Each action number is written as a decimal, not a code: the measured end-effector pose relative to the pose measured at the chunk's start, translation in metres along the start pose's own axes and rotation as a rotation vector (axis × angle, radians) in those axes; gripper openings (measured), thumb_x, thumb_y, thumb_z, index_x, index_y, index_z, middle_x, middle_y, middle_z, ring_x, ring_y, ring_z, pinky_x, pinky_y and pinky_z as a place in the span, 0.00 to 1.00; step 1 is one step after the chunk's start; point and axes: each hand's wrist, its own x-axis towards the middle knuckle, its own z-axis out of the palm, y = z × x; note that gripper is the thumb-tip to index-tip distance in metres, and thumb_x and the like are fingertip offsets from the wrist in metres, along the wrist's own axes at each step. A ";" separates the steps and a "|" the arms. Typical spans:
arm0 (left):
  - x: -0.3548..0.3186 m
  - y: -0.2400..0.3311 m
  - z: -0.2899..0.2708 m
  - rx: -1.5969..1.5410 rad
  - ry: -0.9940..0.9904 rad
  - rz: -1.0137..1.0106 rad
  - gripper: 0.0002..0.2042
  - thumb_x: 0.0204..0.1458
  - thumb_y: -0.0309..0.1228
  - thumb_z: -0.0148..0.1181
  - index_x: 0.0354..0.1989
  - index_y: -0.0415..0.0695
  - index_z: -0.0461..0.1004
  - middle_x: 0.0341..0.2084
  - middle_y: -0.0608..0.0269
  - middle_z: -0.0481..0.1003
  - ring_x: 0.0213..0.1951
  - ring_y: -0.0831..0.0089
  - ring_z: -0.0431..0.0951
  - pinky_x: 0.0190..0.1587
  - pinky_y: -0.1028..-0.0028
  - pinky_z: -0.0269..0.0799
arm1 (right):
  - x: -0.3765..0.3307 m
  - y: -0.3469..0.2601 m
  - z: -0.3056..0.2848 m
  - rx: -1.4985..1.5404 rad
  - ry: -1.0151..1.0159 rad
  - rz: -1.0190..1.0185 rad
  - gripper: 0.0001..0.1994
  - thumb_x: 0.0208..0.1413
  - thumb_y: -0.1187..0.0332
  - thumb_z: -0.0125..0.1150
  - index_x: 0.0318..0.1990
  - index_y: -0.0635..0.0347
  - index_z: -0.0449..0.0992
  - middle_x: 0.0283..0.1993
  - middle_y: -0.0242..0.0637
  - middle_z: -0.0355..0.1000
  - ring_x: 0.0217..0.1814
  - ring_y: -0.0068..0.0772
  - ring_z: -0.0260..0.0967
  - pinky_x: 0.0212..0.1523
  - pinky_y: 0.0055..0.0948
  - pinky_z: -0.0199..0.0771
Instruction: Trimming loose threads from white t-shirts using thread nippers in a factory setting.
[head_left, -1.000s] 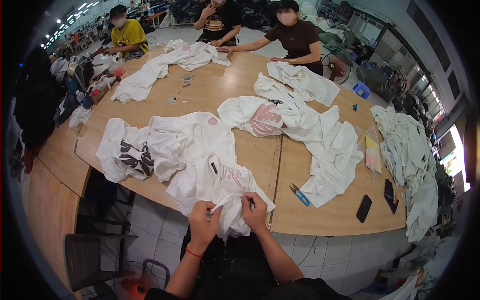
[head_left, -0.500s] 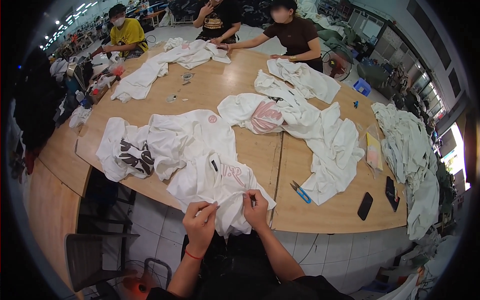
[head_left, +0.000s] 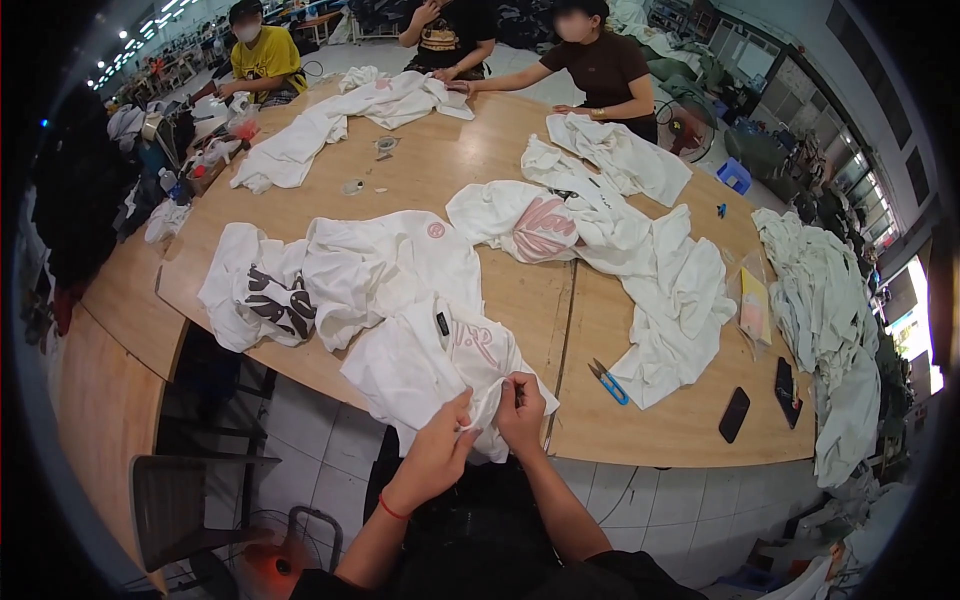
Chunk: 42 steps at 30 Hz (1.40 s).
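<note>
A white shirt (head_left: 410, 350) with a black neck label and pink lettering lies at the table's near edge, part of it hanging over. My left hand (head_left: 440, 447) pinches its cloth between thumb and fingers. Close by on the right, my right hand (head_left: 519, 412) has its fingers closed on the same shirt. Behind it, another white garment (head_left: 390, 265) with a dark print at its left side lies crumpled and touches it. Blue-handled thread snips (head_left: 609, 382) rest to the right of my hands.
More white garments (head_left: 680, 300) spread across the wooden table (head_left: 520, 300). Two dark phones (head_left: 734, 414) lie near the right edge, by a garment pile (head_left: 815, 300). Several co-workers stand or sit beyond the far edge. A chair (head_left: 185, 510) and a fan (head_left: 275, 565) stand lower left.
My left hand has moved right, toward my right hand, and turned its back more to view. The shirt's near edge is bunched between them. The whole view has shifted slightly.
</note>
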 end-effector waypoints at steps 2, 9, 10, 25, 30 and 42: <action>0.000 0.002 -0.006 -0.077 0.047 -0.093 0.11 0.65 0.21 0.64 0.53 0.35 0.73 0.44 0.45 0.79 0.38 0.49 0.82 0.42 0.62 0.79 | 0.000 -0.001 0.000 0.010 0.004 -0.001 0.05 0.74 0.73 0.64 0.44 0.65 0.76 0.30 0.28 0.73 0.30 0.14 0.65 0.31 0.21 0.67; 0.025 -0.009 -0.057 0.292 0.162 -0.059 0.06 0.58 0.21 0.70 0.43 0.38 0.82 0.35 0.47 0.84 0.36 0.49 0.86 0.40 0.60 0.80 | 0.001 0.001 0.005 -0.146 -0.032 -0.098 0.05 0.73 0.73 0.63 0.45 0.66 0.77 0.31 0.40 0.76 0.30 0.27 0.71 0.35 0.29 0.73; 0.037 -0.020 -0.067 0.270 0.202 0.089 0.07 0.57 0.18 0.68 0.42 0.38 0.84 0.36 0.47 0.84 0.38 0.48 0.86 0.41 0.59 0.81 | 0.000 -0.001 0.007 -0.192 -0.044 -0.197 0.05 0.72 0.73 0.64 0.45 0.66 0.77 0.31 0.44 0.76 0.31 0.31 0.73 0.35 0.31 0.74; 0.022 -0.049 -0.047 0.454 0.520 0.006 0.12 0.54 0.16 0.70 0.47 0.40 0.84 0.42 0.55 0.82 0.45 0.53 0.83 0.49 0.60 0.78 | 0.006 0.011 0.001 -0.094 -0.077 0.049 0.06 0.75 0.72 0.61 0.48 0.67 0.76 0.36 0.37 0.77 0.36 0.24 0.71 0.39 0.27 0.73; 0.021 -0.034 0.001 0.087 0.342 -0.196 0.13 0.54 0.24 0.75 0.47 0.38 0.85 0.37 0.52 0.83 0.44 0.53 0.83 0.49 0.61 0.79 | 0.010 0.007 0.003 -0.061 -0.086 0.012 0.05 0.75 0.73 0.59 0.48 0.68 0.77 0.38 0.38 0.77 0.38 0.24 0.72 0.41 0.28 0.74; 0.018 -0.039 -0.003 -0.127 0.277 -0.236 0.06 0.61 0.24 0.70 0.41 0.35 0.80 0.34 0.51 0.81 0.34 0.60 0.83 0.38 0.66 0.76 | -0.006 -0.008 -0.012 -0.092 -0.100 0.112 0.05 0.70 0.74 0.66 0.43 0.66 0.77 0.35 0.38 0.75 0.38 0.28 0.74 0.42 0.31 0.75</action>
